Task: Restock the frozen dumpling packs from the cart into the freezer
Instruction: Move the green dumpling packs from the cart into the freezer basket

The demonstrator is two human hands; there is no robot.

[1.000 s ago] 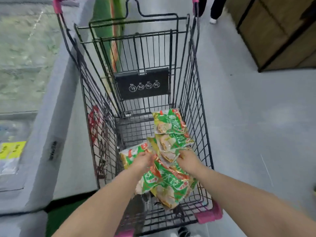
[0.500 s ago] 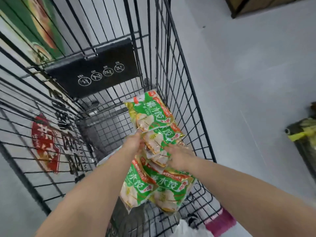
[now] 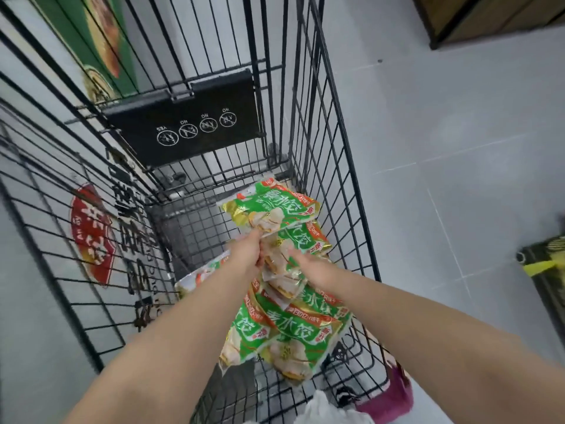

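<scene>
green and gold film bags, the dumpling packs [image 3: 293,328] lie in a loose overlapping row along the right side of the wire cart [image 3: 336,148], running from the black panel [image 3: 189,117] end toward the person. the left grip [image 3: 247,252] is pinched on the near edge of the farthest pack. the right grip [image 3: 308,264] rests just beside it on the middle of the heap, fingertips sunk among the bags, so i cannot tell whether it holds one or only presses. the freezer is out of sight from here.

the step, i'd judge, is gathering a handful to lift out. slick, crinkly film over lumpy contents will likely slide bag on bag. it would be better to square several into a stack and clamp them across both flat faces than to hoist by one sealed edge, which may let the rest spill. lift straight up, clear of the thin black wires, whose grid could snag a corner seam.
</scene>
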